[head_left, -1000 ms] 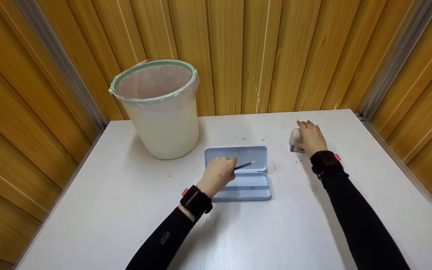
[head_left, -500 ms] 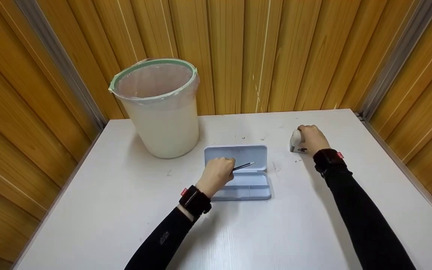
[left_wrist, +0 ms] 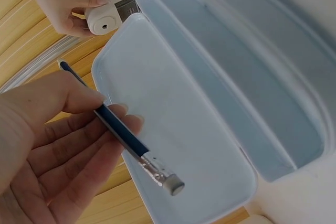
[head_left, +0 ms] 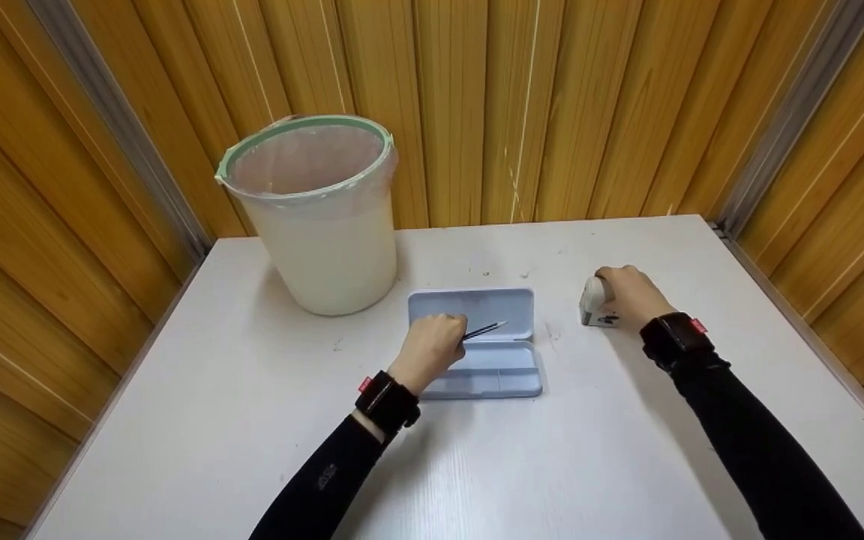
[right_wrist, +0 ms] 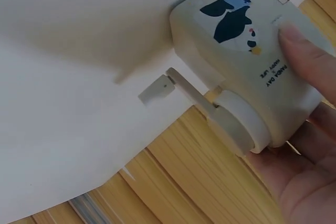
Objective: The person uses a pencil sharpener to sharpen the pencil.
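A dark blue pencil (left_wrist: 122, 129) with a metal band and a grey eraser end is pinched between the thumb and fingers of my left hand (head_left: 429, 346). That hand is above the opened pale blue pencil case (head_left: 507, 382), whose lid leans back. Off to the right, my right hand (head_left: 631, 294) grips a white hand-crank pencil sharpener (right_wrist: 236, 51) with a panda print. Its crank handle (right_wrist: 197, 98) shows plainly in the right wrist view. In the head view the pencil's sharpened tip points right, toward the sharpener.
At the back left of the white table (head_left: 237, 420) stands a tall cream bin (head_left: 327, 255) with a green rim and a clear plastic liner. Small bits of debris (head_left: 524, 275) lie behind the case. Wood-patterned walls (head_left: 462, 112) enclose the table's back and sides.
My right hand has closed round the sharpener and moved it slightly toward me. The left hand with the pencil has stayed almost in place.
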Available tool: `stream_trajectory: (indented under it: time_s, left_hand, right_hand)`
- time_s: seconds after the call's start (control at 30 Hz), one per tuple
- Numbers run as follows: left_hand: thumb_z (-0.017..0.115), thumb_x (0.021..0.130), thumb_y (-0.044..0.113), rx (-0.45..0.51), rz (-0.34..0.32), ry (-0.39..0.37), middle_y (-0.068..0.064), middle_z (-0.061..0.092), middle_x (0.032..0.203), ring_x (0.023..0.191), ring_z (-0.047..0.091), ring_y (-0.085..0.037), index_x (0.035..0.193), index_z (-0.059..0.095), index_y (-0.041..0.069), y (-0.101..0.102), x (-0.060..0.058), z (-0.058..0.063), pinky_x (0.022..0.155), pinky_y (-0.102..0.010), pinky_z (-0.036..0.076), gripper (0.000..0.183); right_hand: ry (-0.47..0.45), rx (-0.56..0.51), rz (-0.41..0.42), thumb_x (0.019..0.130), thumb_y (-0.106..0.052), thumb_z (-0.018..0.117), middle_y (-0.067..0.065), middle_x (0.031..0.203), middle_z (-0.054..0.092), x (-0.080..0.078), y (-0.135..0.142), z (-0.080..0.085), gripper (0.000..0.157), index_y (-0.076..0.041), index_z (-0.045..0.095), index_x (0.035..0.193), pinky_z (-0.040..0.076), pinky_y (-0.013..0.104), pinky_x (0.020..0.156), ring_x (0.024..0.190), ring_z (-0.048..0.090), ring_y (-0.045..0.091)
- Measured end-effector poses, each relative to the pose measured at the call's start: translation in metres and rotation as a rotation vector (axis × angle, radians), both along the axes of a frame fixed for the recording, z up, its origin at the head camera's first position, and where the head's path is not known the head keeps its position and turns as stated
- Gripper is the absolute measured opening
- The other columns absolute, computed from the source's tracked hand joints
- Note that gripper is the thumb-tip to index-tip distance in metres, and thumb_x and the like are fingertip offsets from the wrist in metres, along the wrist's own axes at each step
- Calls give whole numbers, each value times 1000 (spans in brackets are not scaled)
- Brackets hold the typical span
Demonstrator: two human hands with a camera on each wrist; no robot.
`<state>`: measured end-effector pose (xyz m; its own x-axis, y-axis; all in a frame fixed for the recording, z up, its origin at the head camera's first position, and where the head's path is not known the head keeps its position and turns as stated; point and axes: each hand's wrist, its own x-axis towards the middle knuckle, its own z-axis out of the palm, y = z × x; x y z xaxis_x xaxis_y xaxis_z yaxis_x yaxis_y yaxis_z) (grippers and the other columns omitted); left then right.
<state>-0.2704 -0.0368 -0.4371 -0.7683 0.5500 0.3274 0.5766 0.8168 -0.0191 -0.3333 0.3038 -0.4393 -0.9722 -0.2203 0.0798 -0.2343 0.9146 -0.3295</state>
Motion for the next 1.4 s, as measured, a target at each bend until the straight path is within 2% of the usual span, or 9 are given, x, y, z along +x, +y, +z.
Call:
stream_trajectory:
  time_s: [0.13, 0.27, 0.43, 0.57, 0.77, 1.0, 1.23, 1.4]
  left_hand:
    - [74, 76, 8, -3, 6, -5, -5, 69, 72, 63, 67, -24, 78, 62, 8, 0, 0, 0, 55, -35, 55, 12]
    - [74, 77, 8, 0, -3, -7, -4, 70, 73, 63, 67, -24, 78, 62, 8, 2, 1, -1, 55, -35, 55, 12]
    - [75, 77, 11, -21, -15, 25, -2, 72, 74, 66, 69, -24, 78, 64, 9, 4, 0, 0, 56, -36, 55, 11]
    - [74, 77, 9, -15, -40, 45, -1, 71, 73, 64, 69, -23, 77, 65, 11, 6, -1, 0, 54, -36, 55, 9]
    - [71, 81, 8, 6, -72, 32, -1, 71, 73, 63, 68, -22, 78, 68, 11, 12, -4, 3, 54, -36, 55, 5]
    - [73, 82, 12, 10, -98, 31, 1, 72, 75, 66, 70, -20, 80, 70, 14, 24, -9, 6, 57, -34, 55, 4]
    - [71, 86, 15, 3, -137, 15, 3, 75, 82, 71, 72, -18, 87, 75, 16, 44, -16, 0, 60, -31, 56, 4]
    - [72, 87, 20, -26, -141, 4, 4, 75, 83, 73, 72, -16, 89, 76, 18, 58, -19, -2, 61, -30, 56, 5]
  right_hand:
    - [-15, -3, 15, 77, 8, 75, 35, 115, 63, 15, -7, 2, 47, 12, 58, 121, 48, 59, 94, 109, 61, 49]
    - [10, 6, 30, 75, 8, 77, 34, 110, 65, 35, -11, 1, 46, 12, 59, 118, 51, 58, 90, 103, 62, 48]
    - [66, 28, 69, 71, 8, 81, 31, 101, 66, 59, -14, 1, 46, 12, 62, 112, 54, 54, 82, 94, 64, 46]
    - [66, 29, 74, 69, 7, 82, 30, 100, 66, 70, -15, 2, 47, 12, 62, 111, 53, 54, 81, 93, 63, 44]
    - [49, -5, 56, 68, 9, 82, 31, 102, 66, 70, -16, 4, 47, 13, 62, 111, 51, 57, 85, 96, 62, 46]
    - [44, -26, 53, 68, 8, 81, 31, 103, 66, 69, -15, 3, 45, 12, 63, 110, 50, 59, 87, 99, 62, 48]
    - [40, -33, 31, 69, 7, 82, 30, 104, 66, 71, -18, 0, 47, 12, 63, 111, 50, 59, 89, 99, 62, 47]
    - [24, -55, 13, 69, 7, 82, 30, 106, 66, 70, -22, 0, 47, 11, 63, 111, 48, 60, 91, 101, 60, 47]
